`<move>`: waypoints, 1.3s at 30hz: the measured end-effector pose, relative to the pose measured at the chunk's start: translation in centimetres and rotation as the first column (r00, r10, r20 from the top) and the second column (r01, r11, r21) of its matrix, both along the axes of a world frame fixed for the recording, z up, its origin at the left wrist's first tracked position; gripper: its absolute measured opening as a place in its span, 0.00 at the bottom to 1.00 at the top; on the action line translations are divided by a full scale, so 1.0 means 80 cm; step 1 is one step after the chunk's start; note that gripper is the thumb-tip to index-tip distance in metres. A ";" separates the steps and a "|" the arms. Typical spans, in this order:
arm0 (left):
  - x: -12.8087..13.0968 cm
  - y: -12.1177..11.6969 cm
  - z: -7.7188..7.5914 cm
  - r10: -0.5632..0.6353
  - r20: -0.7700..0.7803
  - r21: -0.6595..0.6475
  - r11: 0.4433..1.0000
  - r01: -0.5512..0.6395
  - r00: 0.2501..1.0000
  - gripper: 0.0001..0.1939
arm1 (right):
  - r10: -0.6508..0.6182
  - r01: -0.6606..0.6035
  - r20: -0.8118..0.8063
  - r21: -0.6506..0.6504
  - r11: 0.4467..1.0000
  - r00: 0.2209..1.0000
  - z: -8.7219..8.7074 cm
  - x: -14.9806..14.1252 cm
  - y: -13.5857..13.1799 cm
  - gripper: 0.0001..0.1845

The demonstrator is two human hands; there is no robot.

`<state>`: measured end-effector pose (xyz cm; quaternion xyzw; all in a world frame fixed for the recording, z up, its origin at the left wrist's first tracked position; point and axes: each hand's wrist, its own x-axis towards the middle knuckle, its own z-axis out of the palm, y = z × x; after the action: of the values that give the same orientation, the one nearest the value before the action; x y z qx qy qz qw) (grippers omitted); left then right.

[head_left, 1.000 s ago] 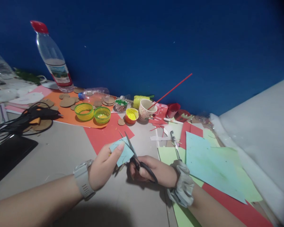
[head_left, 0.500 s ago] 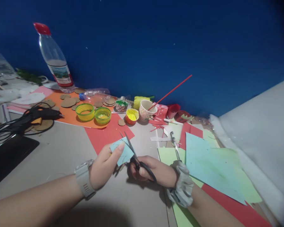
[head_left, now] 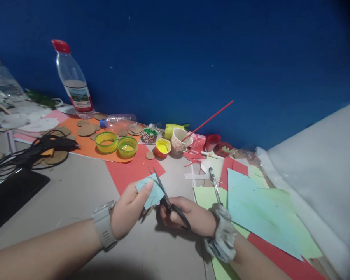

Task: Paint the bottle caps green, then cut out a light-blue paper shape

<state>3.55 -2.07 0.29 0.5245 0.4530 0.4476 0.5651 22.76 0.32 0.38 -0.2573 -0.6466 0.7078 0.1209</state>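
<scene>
Above the grey worktop (head_left: 84,194), the left hand (head_left: 127,213) pinches a small light-blue paper piece (head_left: 153,194) between thumb and fingers, just left of the right hand (head_left: 194,214), whose fingers wrap black-handled metal scissors (head_left: 167,200), parted blades pointing forward-left at the paper's right edge.

Smooth metal is seen in the pointed blades (head_left: 159,181) of the black-handled scissors (head_left: 167,203); matt paper, in the angular light-blue piece (head_left: 154,196) against them.

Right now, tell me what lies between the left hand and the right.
The head view shows the small blue paper, held by the left hand, and scissors, held by the right hand.
</scene>
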 end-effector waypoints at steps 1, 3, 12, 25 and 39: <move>0.000 0.000 -0.001 0.002 -0.005 -0.005 1.000 -0.002 1.000 0.24 | -0.005 0.005 -0.004 -0.017 1.000 1.000 0.000 0.000 0.000 0.31; 0.000 0.000 -0.002 -0.001 -0.010 -0.016 1.000 0.001 1.000 0.25 | -0.022 0.021 -0.015 -0.055 0.998 1.000 -0.001 -0.001 -0.001 0.30; 0.001 0.000 -0.003 -0.010 0.025 0.055 0.998 0.009 1.000 0.23 | -0.034 0.034 0.000 -0.072 0.997 0.999 -0.001 -0.002 -0.002 0.31; 0.000 0.000 -0.005 -0.005 -0.002 0.039 0.999 0.005 1.000 0.23 | -0.033 0.032 -0.014 -0.073 0.997 0.999 -0.002 -0.002 -0.002 0.31; 0.000 0.001 -0.004 -0.014 0.010 0.045 0.999 0.014 1.000 0.23 | -0.036 0.033 -0.037 -0.092 0.995 0.999 -0.006 0.000 -0.002 0.29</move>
<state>3.57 -2.00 0.00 0.5378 0.4361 0.4565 0.5587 22.77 0.17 -0.12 -0.2600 -0.6068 0.7392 0.1335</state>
